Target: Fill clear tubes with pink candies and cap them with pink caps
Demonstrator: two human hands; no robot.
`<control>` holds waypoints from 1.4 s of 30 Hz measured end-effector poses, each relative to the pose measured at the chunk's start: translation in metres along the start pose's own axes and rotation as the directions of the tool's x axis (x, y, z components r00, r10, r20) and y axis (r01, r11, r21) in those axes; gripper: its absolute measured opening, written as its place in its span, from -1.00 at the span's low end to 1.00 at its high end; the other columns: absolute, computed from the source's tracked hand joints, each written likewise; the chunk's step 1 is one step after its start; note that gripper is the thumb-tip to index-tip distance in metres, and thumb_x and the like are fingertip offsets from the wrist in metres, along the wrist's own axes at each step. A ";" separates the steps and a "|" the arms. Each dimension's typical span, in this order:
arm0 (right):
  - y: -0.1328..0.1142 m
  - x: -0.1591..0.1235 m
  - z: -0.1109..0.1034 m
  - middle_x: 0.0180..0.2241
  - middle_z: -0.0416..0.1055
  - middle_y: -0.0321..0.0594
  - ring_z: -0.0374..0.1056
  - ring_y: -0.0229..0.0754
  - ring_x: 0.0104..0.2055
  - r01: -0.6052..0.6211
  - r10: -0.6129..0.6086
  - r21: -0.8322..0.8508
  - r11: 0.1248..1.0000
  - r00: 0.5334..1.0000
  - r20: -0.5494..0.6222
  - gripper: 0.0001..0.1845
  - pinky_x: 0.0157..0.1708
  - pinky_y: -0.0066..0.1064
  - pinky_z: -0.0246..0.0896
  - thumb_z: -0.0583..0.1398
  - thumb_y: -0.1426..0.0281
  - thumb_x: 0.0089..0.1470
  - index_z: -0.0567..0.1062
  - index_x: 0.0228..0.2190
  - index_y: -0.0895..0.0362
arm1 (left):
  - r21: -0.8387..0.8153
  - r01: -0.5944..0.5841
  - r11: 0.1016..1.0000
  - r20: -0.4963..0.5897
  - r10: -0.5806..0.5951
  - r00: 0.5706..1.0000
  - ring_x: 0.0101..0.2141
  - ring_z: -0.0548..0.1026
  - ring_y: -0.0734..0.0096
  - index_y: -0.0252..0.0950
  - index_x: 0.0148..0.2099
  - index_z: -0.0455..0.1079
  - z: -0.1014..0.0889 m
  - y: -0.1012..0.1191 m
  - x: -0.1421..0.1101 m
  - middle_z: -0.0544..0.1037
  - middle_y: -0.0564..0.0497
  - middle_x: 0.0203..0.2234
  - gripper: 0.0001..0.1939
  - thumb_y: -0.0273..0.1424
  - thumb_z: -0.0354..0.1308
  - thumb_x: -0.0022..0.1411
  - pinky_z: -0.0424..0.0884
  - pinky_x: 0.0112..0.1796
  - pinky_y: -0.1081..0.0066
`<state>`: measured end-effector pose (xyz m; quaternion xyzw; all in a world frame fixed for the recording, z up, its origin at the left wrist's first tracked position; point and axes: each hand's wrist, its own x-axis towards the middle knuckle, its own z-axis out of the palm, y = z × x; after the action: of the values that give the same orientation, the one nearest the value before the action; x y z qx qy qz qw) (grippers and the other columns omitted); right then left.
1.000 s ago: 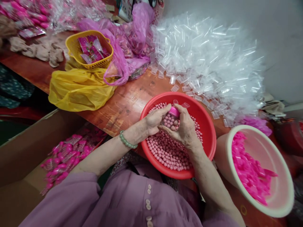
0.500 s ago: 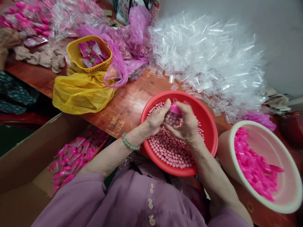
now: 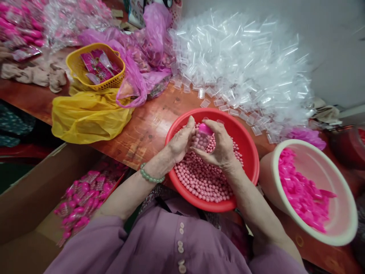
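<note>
Between my two hands, above a red basin [image 3: 251, 163], is a small clear plastic container [image 3: 202, 141] with a bright pink cap, tilted and filled with pink beads. My right hand [image 3: 221, 148] grips it, index finger at the cap and thumb at the lower end. From the other side my left hand [image 3: 181, 144] presses against it, thumb raised and the other fingers partly hidden; a green bead bracelet [image 3: 151, 176] circles that wrist. Loose pink beads [image 3: 199, 180] cover the basin's bottom beneath both hands.
A big heap of clear plastic tubes [image 3: 242, 64] lies behind the basin. To the right stands a pale tub [image 3: 346, 213] of pink plastic pieces [image 3: 302, 190]. A yellow basket [image 3: 74, 66], a yellow bag [image 3: 91, 118] and a cardboard box [image 3: 25, 194] with filled pink packs are at left.
The view has shifted slightly. The container, blurred before, is now sharper and tilted between my hands, and my right fingers are spread a little differently around it.
</note>
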<state>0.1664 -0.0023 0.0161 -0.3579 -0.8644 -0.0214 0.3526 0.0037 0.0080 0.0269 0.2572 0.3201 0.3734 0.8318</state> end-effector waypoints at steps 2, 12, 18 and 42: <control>0.000 0.000 0.001 0.11 0.43 0.06 0.41 0.19 0.11 -0.023 0.023 0.002 1.000 1.000 0.006 -0.11 0.09 0.09 0.34 0.34 0.14 0.05 0.12 0.30 0.06 | -0.001 0.029 1.000 0.052 -0.029 0.998 -0.28 0.63 0.24 -0.29 -0.10 0.54 0.002 0.002 0.000 0.62 -0.07 -0.47 -0.28 0.22 -0.14 0.34 0.51 -0.31 0.39; -0.004 -0.001 0.004 0.03 0.48 0.08 0.42 0.18 0.07 -0.126 0.121 0.048 0.991 0.988 0.093 -0.20 0.02 0.05 0.37 0.31 0.08 0.04 0.24 0.21 0.12 | 0.014 0.013 1.000 -0.007 -0.013 1.000 -0.29 0.65 0.16 -0.26 -0.08 0.53 0.006 -0.007 0.007 0.64 -0.11 -0.40 -0.49 0.01 -0.07 0.42 0.60 -0.31 0.23; -0.012 -0.006 0.004 0.01 0.49 0.09 0.46 0.17 0.02 -0.092 0.092 0.002 0.996 0.995 0.028 -0.23 -0.03 0.04 0.40 0.28 0.05 0.04 0.26 0.18 0.12 | 0.096 -0.187 0.978 -0.170 0.201 0.965 -0.18 0.64 0.22 -0.23 -0.04 0.49 0.015 -0.020 0.001 0.64 -0.02 -0.33 -0.66 -0.16 -0.01 0.42 0.61 -0.22 0.24; -0.001 -0.014 -0.012 -0.22 0.62 0.00 0.57 0.00 -0.22 -0.175 0.144 0.039 0.984 0.901 0.409 -0.75 -0.21 -0.19 0.48 0.22 0.28 0.26 0.57 -0.14 0.18 | 0.817 0.534 0.218 -0.546 0.589 0.595 0.01 0.54 -0.26 -0.22 -0.27 0.49 -0.207 -0.019 -0.235 0.65 -0.22 -0.23 -0.51 0.11 0.15 0.08 0.43 0.04 -0.03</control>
<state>0.1797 -0.0146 0.0163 -0.4104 -0.8866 0.1145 0.1800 -0.2588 -0.1488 -0.0435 0.5231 0.8058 0.1718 0.2181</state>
